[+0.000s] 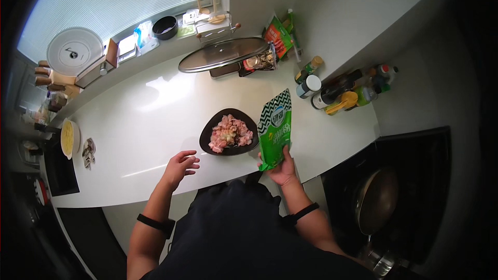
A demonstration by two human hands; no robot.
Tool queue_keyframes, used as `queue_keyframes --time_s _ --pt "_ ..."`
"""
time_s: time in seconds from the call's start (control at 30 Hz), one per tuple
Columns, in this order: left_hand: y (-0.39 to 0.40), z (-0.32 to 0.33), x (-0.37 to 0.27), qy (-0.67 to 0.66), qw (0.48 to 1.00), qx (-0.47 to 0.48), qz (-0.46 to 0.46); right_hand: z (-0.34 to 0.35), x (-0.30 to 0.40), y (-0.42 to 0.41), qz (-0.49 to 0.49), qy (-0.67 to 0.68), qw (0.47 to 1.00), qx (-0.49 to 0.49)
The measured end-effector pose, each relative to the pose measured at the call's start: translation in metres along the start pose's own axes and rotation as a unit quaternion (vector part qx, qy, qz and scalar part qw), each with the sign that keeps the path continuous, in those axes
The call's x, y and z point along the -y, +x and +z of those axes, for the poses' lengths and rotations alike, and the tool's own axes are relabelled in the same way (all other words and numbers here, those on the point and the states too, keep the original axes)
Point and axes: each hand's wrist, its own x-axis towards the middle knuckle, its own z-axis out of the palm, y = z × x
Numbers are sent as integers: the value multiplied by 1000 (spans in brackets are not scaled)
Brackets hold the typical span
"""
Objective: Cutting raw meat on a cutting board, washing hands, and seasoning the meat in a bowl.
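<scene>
My right hand grips a green plastic pouch near its bottom end. The pouch has a black-and-white zigzag band at the top, bears writing, and is held just right of a dark bowl. That rounded triangular bowl stands on the white countertop. Inside it lie pieces of raw meat with some pale seasoning and dark liquid in the middle. Over the counter to the bowl's left, my left hand holds nothing, its fingers slightly spread.
Behind the bowl stands a glass pan lid on edge. Seasoning jars and bottles line the right wall. A wok sits on the black hob at right. At far left are a yellow-filled dish and a crumpled cloth.
</scene>
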Motion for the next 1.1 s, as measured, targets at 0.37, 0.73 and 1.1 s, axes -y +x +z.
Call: queue_keyframes --time_s 0.37,0.73,1.1 --pt "7 130 -116 169 967 53 185 -8 33 42 34 77 989 121" --pt "63 252 -225 431 893 -4 131 -23 80 50 101 -5 989 109" --pt "78 292 -224 572 777 -74 255 -33 104 57 127 -157 976 -83"
